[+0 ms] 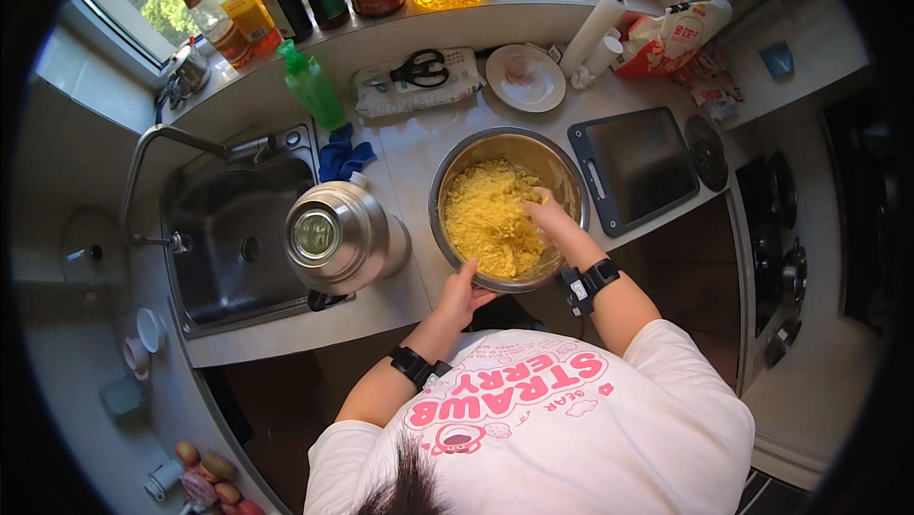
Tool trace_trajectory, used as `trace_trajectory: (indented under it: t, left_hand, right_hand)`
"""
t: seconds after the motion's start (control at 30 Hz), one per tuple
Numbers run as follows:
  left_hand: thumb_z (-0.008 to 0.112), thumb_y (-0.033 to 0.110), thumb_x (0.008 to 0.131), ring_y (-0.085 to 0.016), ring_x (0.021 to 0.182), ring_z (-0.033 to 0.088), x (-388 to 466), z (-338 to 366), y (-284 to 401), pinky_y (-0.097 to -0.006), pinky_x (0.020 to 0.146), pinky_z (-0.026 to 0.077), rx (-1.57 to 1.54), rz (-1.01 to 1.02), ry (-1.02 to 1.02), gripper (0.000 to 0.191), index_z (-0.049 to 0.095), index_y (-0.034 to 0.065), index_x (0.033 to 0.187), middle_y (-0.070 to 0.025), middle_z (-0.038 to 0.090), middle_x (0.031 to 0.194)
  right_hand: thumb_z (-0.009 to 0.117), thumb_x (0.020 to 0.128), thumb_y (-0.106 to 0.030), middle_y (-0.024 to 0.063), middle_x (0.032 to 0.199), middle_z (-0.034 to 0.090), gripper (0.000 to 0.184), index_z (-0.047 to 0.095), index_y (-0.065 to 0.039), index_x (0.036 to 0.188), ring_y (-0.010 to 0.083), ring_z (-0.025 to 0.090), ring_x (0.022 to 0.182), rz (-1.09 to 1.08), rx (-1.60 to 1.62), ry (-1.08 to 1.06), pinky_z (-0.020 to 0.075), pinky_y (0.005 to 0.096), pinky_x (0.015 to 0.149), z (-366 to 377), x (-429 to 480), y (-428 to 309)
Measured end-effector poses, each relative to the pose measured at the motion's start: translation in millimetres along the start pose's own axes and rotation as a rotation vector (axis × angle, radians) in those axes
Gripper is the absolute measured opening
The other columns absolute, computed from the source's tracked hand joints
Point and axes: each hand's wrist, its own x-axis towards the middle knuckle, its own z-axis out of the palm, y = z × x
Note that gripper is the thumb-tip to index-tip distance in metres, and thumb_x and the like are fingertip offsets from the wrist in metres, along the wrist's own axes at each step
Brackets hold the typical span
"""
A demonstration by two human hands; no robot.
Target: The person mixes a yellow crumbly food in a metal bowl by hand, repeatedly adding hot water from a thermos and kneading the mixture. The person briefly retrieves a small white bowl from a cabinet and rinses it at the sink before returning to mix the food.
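Note:
A stainless steel mixing bowl (437, 229) stands at the counter's front edge, holding a crumbly yellow flour mixture (493, 219). My left hand (460, 295) grips the near rim, its thumb over the top and its fingers under the outside. Inside the bowl, on the right, my right hand (555, 221) reaches to the mixture with bent fingers. Some fingertips are hidden, so whether it holds any mixture is unclear. Pale smears coat the bowl's inner right wall. Each wrist wears a black strap.
Left of the bowl stands an open steel vacuum flask (350, 236), beside the sink (214, 258). A cutting board (635, 169) lies to the right. Behind are a plate (525, 79), kitchen scissors (421, 71) on a packet, a blue cloth (345, 154) and a green bottle (314, 90). Several bottles line the windowsill.

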Motion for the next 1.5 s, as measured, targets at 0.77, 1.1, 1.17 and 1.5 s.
trace_trajectory:
  t: [0.77,1.1,1.17,1.5]
  left_hand:
    - [0.042,0.032,0.096,-0.024,0.085,0.066,9.2,21.7,7.0,-0.0335,0.07,0.057,0.095,0.015,0.084,0.039,0.05,-0.0002,0.115,-0.0165,0.064,0.1]
    - [0.042,0.028,0.096,-0.023,0.083,0.067,14.6,22.6,4.4,-0.0325,0.066,0.059,-0.005,0.078,0.085,0.038,0.047,-0.0035,0.117,-0.0159,0.063,0.101]
    - [0.041,0.026,0.096,-0.023,0.082,0.067,18.2,23.2,5.4,-0.0319,0.064,0.059,0.009,0.041,0.065,0.037,0.047,-0.0046,0.116,-0.016,0.064,0.1]
    - [0.041,0.017,0.092,-0.024,0.072,0.067,14.3,19.5,16.4,-0.0313,0.058,0.059,0.099,0.058,0.039,0.034,0.049,-0.0093,0.111,-0.0184,0.064,0.094]
  right_hand:
    - [0.052,0.087,-0.008,0.0173,0.115,0.057,0.042,0.043,-0.001,0.127,0.0282,0.059,0.1,-0.071,0.375,-0.049,0.051,0.0399,0.081,-2.1,18.9,-0.8]
    - [0.051,0.09,-0.017,0.0132,0.123,0.054,0.039,0.045,-0.006,0.127,0.0293,0.056,0.107,0.073,0.516,-0.219,0.0469,0.048,0.085,-12.2,14.6,-14.0]
    - [0.053,0.09,-0.019,0.0103,0.127,0.052,0.04,0.044,-0.007,0.128,0.0282,0.054,0.11,0.115,0.316,-0.234,0.0429,0.048,0.089,-3.5,0.5,-24.2]
    - [0.067,0.082,-0.037,0.021,0.127,0.051,0.072,0.037,-0.005,0.138,0.027,0.052,0.115,-0.303,-0.133,0.012,0.0418,0.0363,0.094,-28.7,71.8,-46.8]
